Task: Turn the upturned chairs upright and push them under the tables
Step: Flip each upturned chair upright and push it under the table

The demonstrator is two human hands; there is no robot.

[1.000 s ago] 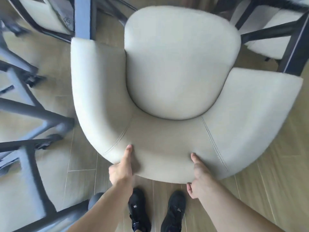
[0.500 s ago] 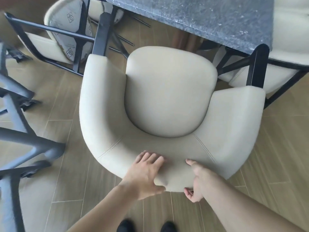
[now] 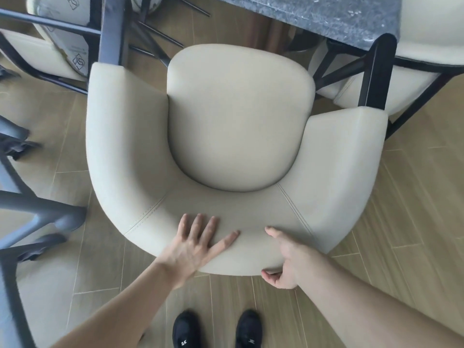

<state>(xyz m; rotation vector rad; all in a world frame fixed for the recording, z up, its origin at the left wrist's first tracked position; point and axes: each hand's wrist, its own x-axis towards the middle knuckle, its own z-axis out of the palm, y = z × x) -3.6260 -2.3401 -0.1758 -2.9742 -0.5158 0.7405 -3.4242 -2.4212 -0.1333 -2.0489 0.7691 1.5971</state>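
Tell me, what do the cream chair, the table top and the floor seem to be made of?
Chair: smooth cream leather or imitation, judging by stitched seams and soft sheen. Table top: grey speckled stone, perhaps marble, polished. Floor: matte wood-look planks with pale joints, possibly tile.

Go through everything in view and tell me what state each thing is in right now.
cream chair: upright, seat front near the table edge.
left hand: flat, fingers straight on the chair back.
right hand: grips the back's top edge.
table: upright, dark stone top.
chair at upper left: upturned, legs up.
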